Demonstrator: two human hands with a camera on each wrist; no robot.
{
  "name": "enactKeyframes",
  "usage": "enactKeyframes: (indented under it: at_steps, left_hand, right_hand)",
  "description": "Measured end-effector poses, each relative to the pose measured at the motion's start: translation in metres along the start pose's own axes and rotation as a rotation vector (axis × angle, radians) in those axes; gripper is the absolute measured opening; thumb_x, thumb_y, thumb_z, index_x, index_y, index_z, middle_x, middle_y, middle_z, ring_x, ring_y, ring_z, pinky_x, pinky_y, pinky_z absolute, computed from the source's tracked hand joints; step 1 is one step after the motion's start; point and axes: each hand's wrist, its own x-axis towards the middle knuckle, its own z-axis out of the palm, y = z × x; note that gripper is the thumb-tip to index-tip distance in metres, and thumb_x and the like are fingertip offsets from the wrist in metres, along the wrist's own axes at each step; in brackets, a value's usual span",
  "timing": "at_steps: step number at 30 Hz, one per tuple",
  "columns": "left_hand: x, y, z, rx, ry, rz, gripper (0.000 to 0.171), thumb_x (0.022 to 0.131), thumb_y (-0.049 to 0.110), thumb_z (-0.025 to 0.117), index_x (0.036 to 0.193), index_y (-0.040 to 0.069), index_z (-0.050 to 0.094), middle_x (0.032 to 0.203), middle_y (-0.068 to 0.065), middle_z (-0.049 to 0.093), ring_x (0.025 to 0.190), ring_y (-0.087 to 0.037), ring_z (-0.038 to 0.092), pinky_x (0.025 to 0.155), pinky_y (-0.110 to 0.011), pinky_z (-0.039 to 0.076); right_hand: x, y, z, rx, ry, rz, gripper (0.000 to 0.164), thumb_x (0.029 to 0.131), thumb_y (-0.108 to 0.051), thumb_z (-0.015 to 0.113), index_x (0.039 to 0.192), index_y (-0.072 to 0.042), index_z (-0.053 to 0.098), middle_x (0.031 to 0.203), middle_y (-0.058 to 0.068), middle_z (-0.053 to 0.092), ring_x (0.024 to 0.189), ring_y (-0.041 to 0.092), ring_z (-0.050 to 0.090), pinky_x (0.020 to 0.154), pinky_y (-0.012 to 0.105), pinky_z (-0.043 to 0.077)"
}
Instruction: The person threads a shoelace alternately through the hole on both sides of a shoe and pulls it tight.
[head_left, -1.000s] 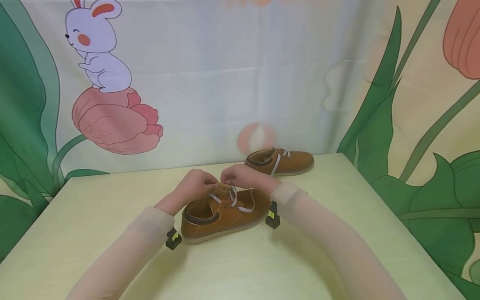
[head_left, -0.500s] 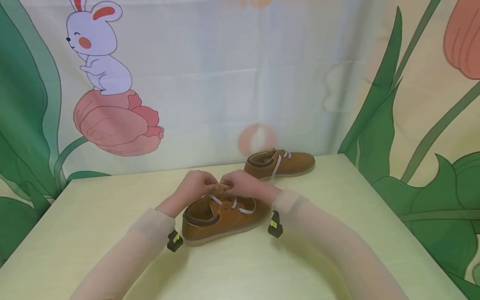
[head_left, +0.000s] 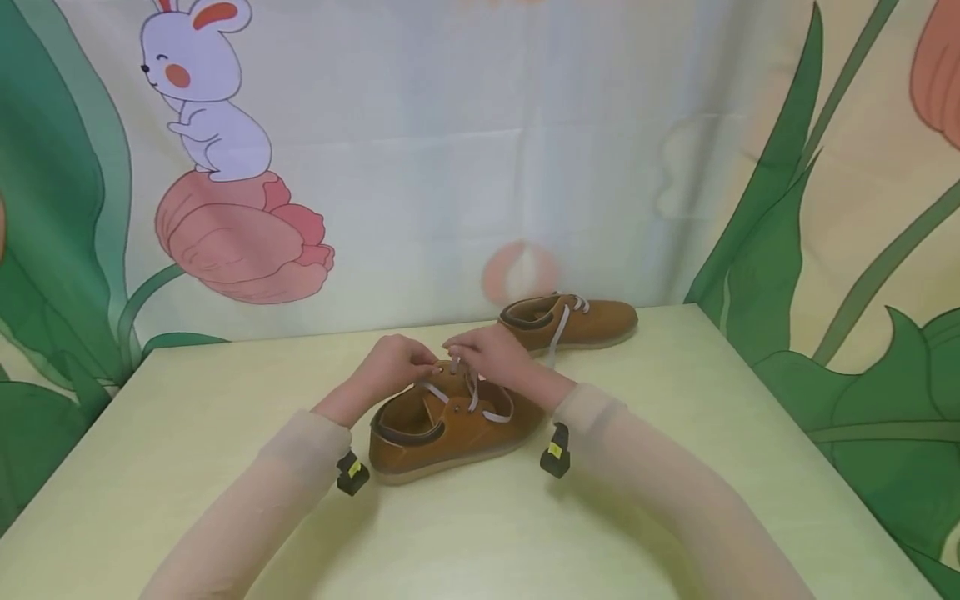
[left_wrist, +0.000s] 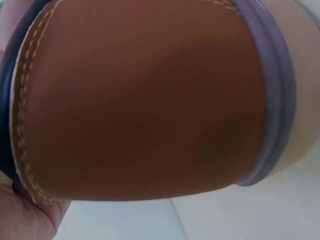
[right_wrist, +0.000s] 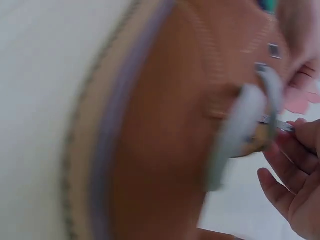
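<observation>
A brown lace-up shoe [head_left: 442, 454] stands on the table, toe pointing right. My left hand [head_left: 386, 371] pinches its far eyelet flap, beside the opening. Just right of it, my right hand [head_left: 497, 354] is over the lacing. In the right wrist view, the fingers of my right hand [right_wrist: 300, 185] pinch a pale shoelace [right_wrist: 285, 126] close to the eyelets, and my left hand [right_wrist: 300, 45] is at the flap's edge. Another stretch of lace [head_left: 498, 417] loops loosely over the near side. The shoe's heel [left_wrist: 145, 100] fills the left wrist view, hiding most of the left hand.
A matching brown shoe [head_left: 600, 323] stands behind and to the right near the table's back edge, its lace [head_left: 558, 337] hanging down. The pale table [head_left: 465, 542] meets a printed cloth backdrop [head_left: 420, 167] at the back.
My right hand reached down over the flap, then lifted slightly with the lace now showing at its fingertips. My left hand has kept its hold on the flap.
</observation>
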Motion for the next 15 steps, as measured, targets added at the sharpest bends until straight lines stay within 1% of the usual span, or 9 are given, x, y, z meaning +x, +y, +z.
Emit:
enactKeyframes:
  at_steps: [3, 5, 6, 7, 11, 15]
  left_hand:
    - [0.002, 0.002, -0.003, 0.010, -0.014, 0.003, 0.016, 0.092, 0.012, 0.066, 0.099, 0.002, 0.077, 0.097, -0.011, 0.077, 0.090, -0.021, 0.072, 0.080, -0.037, 0.058]
    - [0.002, 0.002, -0.004, 0.011, -0.019, -0.004, 0.016, 0.093, 0.011, 0.065, 0.100, 0.002, 0.077, 0.098, -0.012, 0.077, 0.093, -0.024, 0.072, 0.083, -0.039, 0.057]
    - [0.002, 0.002, -0.004, 0.009, -0.019, -0.007, 0.017, 0.093, 0.011, 0.065, 0.100, 0.001, 0.077, 0.098, -0.013, 0.077, 0.093, -0.024, 0.072, 0.083, -0.040, 0.057]
    - [0.001, 0.003, -0.004, 0.008, -0.016, -0.011, 0.017, 0.093, 0.011, 0.065, 0.100, 0.001, 0.077, 0.098, -0.013, 0.077, 0.093, -0.025, 0.072, 0.084, -0.040, 0.057]
    - [0.001, 0.002, -0.002, -0.007, -0.005, -0.026, 0.017, 0.092, 0.011, 0.065, 0.099, 0.000, 0.076, 0.097, -0.014, 0.077, 0.091, -0.024, 0.071, 0.082, -0.039, 0.057]
    - [0.000, 0.003, -0.001, -0.017, -0.002, -0.033, 0.017, 0.092, 0.010, 0.065, 0.099, -0.001, 0.076, 0.095, -0.014, 0.077, 0.088, -0.022, 0.071, 0.080, -0.038, 0.057]
  right_hand:
    - [0.004, -0.006, -0.021, 0.108, 0.049, 0.044, 0.027, 0.101, -0.018, 0.054, 0.117, -0.006, 0.072, 0.109, 0.010, 0.076, 0.082, 0.019, 0.072, 0.070, 0.024, 0.052]
    - [0.008, -0.013, -0.038, 0.159, 0.065, 0.065, 0.027, 0.102, -0.017, 0.053, 0.117, -0.004, 0.071, 0.108, 0.012, 0.075, 0.084, 0.023, 0.073, 0.071, 0.027, 0.053]
    - [0.011, -0.017, -0.047, 0.180, 0.070, 0.082, 0.027, 0.102, -0.017, 0.052, 0.118, -0.004, 0.071, 0.107, 0.012, 0.075, 0.085, 0.023, 0.072, 0.070, 0.026, 0.052]
    - [0.013, -0.021, -0.057, 0.194, 0.075, 0.097, 0.027, 0.103, -0.017, 0.052, 0.118, -0.004, 0.071, 0.107, 0.012, 0.075, 0.085, 0.023, 0.072, 0.072, 0.024, 0.052]
    - [0.024, -0.035, -0.089, 0.252, 0.128, 0.140, 0.026, 0.102, -0.015, 0.052, 0.117, -0.003, 0.070, 0.103, 0.014, 0.075, 0.085, 0.024, 0.071, 0.068, 0.021, 0.049]
    - [0.030, -0.045, -0.108, 0.271, 0.143, 0.168, 0.026, 0.102, -0.014, 0.052, 0.116, -0.001, 0.070, 0.105, 0.016, 0.074, 0.087, 0.026, 0.070, 0.074, 0.024, 0.053]
